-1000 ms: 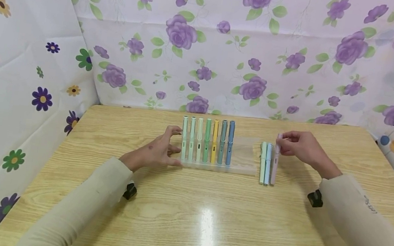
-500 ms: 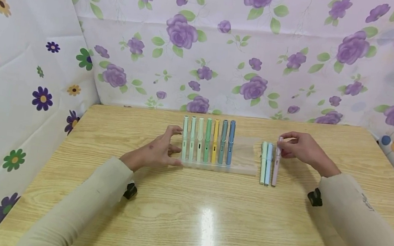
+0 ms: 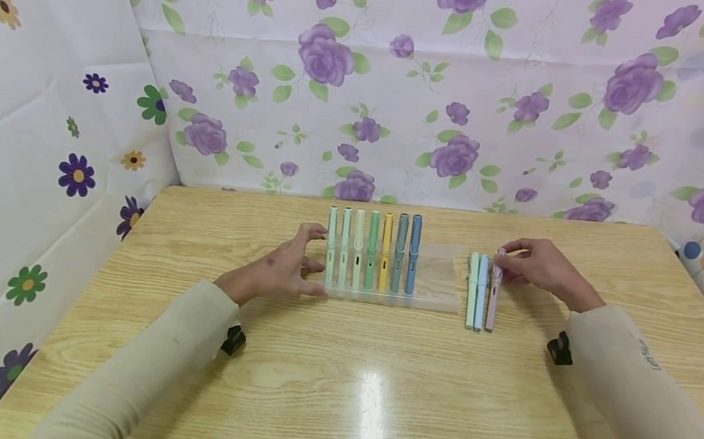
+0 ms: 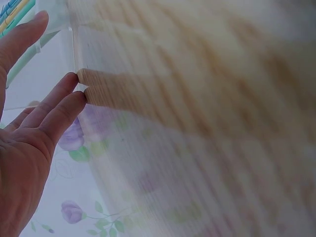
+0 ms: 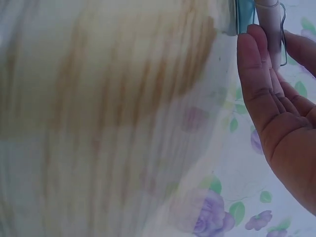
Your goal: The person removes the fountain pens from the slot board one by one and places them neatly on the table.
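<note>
My left hand [image 3: 283,266] grips the left end of a clear pen stand [image 3: 439,289], its thumb by the front corner and its fingers at the side and back. In the left wrist view, two fingertips of the left hand [image 4: 29,163] touch the wooden table. Several capped pens stand in a row in the holder, from a pale mint pen [image 3: 329,264] to a blue pen [image 3: 412,263]. To its right, my right hand [image 3: 541,263] pinches the cap end of a pale pink pen [image 3: 493,303]. Beside that lie a light green pen [image 3: 471,293] and a light blue pen [image 3: 481,297].
The wooden table [image 3: 305,389] reaches back to a flowered cloth [image 3: 390,122]. Another flowered cloth [image 3: 17,156] hangs at the left. A black device is strapped under each wrist, one of them the right wrist camera [image 3: 560,349]. Bare stand lies right of the blue pen.
My right hand, still pinching the pink pen, has shifted slightly toward the front; the pen's clip side has turned more into view. The left hand and the stand look unchanged.
</note>
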Demonstrator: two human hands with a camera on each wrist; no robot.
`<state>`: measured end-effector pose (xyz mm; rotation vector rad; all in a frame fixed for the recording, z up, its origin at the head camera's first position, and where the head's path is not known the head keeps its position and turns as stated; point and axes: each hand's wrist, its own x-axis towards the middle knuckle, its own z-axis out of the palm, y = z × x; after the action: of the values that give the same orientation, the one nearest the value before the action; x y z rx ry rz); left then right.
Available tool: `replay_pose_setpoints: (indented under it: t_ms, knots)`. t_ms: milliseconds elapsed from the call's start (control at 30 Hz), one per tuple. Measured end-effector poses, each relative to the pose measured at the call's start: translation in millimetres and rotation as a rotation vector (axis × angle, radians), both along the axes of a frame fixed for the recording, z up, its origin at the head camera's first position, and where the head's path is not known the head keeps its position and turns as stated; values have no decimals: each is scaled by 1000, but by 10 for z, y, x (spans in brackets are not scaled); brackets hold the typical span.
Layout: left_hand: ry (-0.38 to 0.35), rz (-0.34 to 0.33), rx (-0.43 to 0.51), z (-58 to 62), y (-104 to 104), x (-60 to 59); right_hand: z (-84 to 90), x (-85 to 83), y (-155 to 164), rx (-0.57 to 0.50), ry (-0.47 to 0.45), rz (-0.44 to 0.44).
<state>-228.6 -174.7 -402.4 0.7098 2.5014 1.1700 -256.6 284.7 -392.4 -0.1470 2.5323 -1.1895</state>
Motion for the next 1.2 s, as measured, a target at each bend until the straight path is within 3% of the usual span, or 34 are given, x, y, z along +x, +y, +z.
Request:
replay_pose_setpoints:
  t_ms: [700,1200]
  knots:
    - [-14,-18,16,29,28,-10,-21,-54,-28,99,-27,-59]
    - [2,-19,9,3,8,-17,-61,-62,-67,101,-57,-65]
